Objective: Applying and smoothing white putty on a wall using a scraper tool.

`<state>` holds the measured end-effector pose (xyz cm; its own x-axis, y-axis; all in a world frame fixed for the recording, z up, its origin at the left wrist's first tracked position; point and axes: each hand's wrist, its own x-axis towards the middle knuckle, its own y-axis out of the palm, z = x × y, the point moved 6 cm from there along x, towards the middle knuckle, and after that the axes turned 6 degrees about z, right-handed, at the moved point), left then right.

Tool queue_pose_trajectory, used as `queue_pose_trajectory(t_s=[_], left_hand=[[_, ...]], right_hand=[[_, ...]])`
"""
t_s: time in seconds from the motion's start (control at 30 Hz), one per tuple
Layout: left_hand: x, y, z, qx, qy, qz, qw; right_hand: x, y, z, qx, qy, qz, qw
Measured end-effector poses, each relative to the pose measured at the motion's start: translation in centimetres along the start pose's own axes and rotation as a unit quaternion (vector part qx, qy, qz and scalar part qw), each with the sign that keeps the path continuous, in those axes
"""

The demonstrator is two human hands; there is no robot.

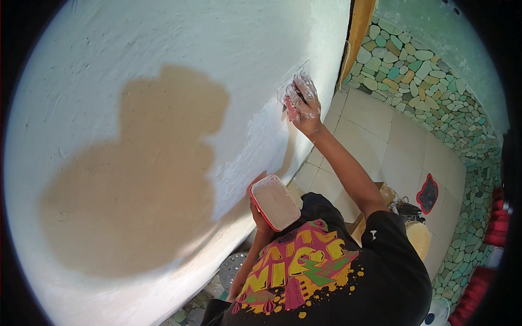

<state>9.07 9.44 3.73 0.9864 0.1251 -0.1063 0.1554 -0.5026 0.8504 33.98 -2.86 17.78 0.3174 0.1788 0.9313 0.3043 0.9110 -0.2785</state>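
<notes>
My right hand [305, 103], smeared with white paste, is closed around a small red piece [292, 110] and presses it to the pale wall [244, 60]. Most of that piece is hidden by my fingers, so its kind is unclear. Lower down, close to the wall, my left hand [258, 213] grips a rectangular tub [276, 202] with a red rim. Pale, smooth paste fills the tub, which is tilted so its top faces up toward me. Around my right hand the wall carries fresh white smears.
A wooden door frame [359, 32] borders the wall's right edge. Beige floor tiles [375, 114] meet a band of pebble stones [416, 70]. A red-edged dark mirror-like piece [428, 194], a yellowish round container [417, 239] and red fabric [478, 288] are at right. My shadow covers the wall's left.
</notes>
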Motion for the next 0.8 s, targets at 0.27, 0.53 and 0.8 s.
queue_pose_trajectory(t_s=[0.27, 0.53, 0.8], left_hand=[[0.6, 1.2, -0.5, 0.052, 0.018, -0.004, 0.998], [0.6, -4.2, 2.3, -0.031, -0.051, -0.03, 0.998], [0.7, -2.0, 3.0, -0.008, -0.002, -0.023, 1.0]], right_hand=[[-1.6, -0.6, -0.5, -0.01, -0.015, 0.045, 0.999], [-2.2, -1.1, 0.6, -0.002, 0.013, 0.095, 0.995], [-2.6, -4.3, 3.8, -0.009, 0.062, 0.093, 0.994]])
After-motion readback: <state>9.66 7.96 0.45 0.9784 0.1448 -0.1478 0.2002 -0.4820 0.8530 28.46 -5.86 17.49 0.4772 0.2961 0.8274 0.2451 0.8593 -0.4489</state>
